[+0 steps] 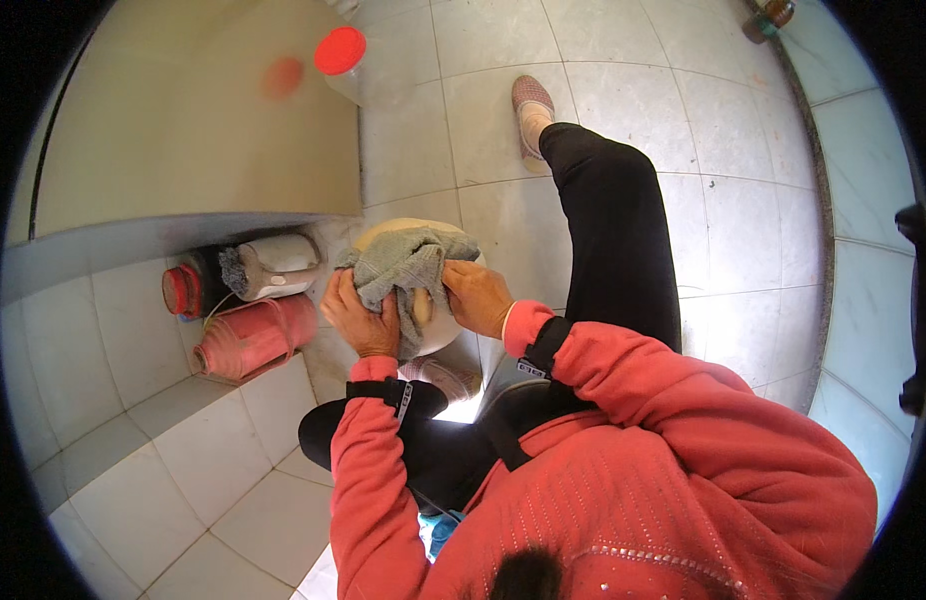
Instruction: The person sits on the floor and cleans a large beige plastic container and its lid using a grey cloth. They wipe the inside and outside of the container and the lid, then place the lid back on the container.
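Observation:
A grey knitted cloth [405,262] is draped over a round cream-coloured object [438,325] low in the middle of the view, with a pale knob or handle showing below the folds. My left hand [359,312] has its fingers curled on the cloth's left side. My right hand [473,295] pinches the cloth on the right. Much of the object's top is hidden by the cloth and my hands.
Left are a cabinet [183,120], a red-lidded jar [340,60], a pink flask [258,335], a dark container [183,285] and a white one [283,265], beside a tiled ledge [168,400]. My slippered foot [533,105] is forward. A tiled wall [858,150] runs right.

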Demonstrator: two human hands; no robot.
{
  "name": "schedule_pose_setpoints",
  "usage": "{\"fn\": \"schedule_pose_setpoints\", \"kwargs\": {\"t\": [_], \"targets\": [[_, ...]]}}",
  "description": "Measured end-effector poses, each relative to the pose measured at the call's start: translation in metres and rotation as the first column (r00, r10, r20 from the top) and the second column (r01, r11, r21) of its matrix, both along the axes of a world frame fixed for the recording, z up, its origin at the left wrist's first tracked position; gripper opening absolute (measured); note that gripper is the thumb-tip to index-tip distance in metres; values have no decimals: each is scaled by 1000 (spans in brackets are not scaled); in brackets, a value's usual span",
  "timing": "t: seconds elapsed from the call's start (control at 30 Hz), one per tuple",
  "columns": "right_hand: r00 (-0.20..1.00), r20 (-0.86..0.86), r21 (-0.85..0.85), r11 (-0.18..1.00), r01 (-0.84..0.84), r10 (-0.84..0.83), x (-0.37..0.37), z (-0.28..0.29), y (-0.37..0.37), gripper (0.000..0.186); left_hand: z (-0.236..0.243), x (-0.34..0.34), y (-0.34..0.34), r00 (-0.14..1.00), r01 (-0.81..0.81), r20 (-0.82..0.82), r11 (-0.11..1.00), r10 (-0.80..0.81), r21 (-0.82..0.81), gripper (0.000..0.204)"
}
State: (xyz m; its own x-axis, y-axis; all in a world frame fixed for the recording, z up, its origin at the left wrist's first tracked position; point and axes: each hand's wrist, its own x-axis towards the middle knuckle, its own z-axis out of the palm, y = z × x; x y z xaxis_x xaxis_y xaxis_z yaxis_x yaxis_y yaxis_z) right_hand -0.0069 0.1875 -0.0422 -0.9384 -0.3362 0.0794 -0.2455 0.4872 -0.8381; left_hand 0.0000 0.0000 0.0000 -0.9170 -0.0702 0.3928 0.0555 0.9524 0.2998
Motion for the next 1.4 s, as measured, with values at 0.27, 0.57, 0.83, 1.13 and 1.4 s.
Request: {"fn": "schedule_pose_setpoints", "kwargs": {"t": [0.27,0.57,0.83,1.13,1.4], "targets": [[990,74,-59,991,-119,123,24,-11,6,11,3,4,2,1000,12,11,1000,-12,3,59],[847,286,-418,854,-311,448,15,7,14,15,-5,-5,-24,998,35,-58,928,-15,371,40],[680,325,-725,635,-268,657,20,33,9,22,6,9,-72,961,-182,181,-16,209,983,36],[910,155,-545,801,-247,386,3,29,11,22,27,18,-68,960,-269,175,550,218,790,37],[732,680,-535,714,452,45,-63,38,30,22,57,22,-29,988,-55,142,748,-53,662,32]]}}
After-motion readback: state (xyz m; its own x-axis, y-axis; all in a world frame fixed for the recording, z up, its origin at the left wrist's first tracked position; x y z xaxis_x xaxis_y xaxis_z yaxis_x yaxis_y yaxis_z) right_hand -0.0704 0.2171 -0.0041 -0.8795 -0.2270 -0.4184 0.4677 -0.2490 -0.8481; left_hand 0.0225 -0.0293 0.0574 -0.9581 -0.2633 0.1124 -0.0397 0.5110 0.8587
